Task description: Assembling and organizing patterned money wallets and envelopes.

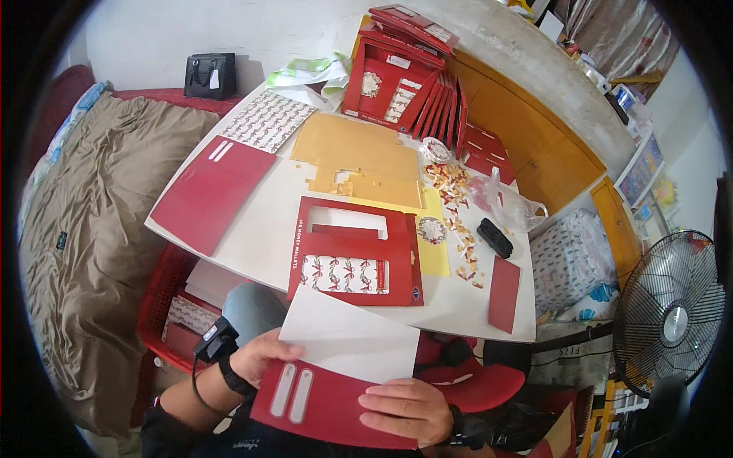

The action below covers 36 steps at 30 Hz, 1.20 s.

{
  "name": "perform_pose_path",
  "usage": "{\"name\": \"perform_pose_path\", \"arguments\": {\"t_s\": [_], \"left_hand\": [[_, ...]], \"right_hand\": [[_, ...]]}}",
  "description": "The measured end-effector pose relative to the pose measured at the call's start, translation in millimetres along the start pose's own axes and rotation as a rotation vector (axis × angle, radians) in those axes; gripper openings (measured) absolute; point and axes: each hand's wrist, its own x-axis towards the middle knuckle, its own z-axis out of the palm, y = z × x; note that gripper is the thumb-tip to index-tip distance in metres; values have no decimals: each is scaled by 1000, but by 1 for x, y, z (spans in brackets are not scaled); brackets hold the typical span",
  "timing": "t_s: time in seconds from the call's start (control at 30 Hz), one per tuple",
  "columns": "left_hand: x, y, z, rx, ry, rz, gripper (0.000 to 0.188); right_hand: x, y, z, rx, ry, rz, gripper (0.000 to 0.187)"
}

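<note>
A red card [336, 408] with two rounded pale slots is held low, close to my body. A white sheet [351, 333] rises from behind its upper edge. My left hand [263, 356] grips the left side, thumb over the white sheet near the card's top edge. The fingers of my right hand [407, 412] lie across the card's right side; its thumb is hidden. Just beyond, on the table, lies a red cardboard package [397, 248] with an upper cut-out window and a lower window showing bow-patterned paper.
The white table [256, 229] also bears a red sheet [214, 191], patterned sheets [269, 120], tan card [359, 149], scattered scraps [458, 214], a black object [495, 238] and stacked red packages [393, 84]. A red basket [164, 298] stands lower left; a fan [674, 324] stands right.
</note>
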Motion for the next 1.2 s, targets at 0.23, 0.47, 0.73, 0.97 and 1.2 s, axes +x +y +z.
{"name": "perform_pose_path", "arguments": {"t_s": [0.23,0.47,0.73,0.97,1.2], "left_hand": [[-6,-23,-34,-282,-215,-81,63],[-6,-35,24,113,-404,346,86],[-12,-44,40,392,-207,439,65],[-2,-45,54,31,-66,414,46],[18,-44,47,-79,49,487,42]], "right_hand": [[-14,6,-4,207,-8,282,41],[-35,14,22,429,211,552,25],[-26,1,38,594,396,812,31],[-31,14,29,1057,408,876,51],[-16,0,27,1037,431,944,34]]}}
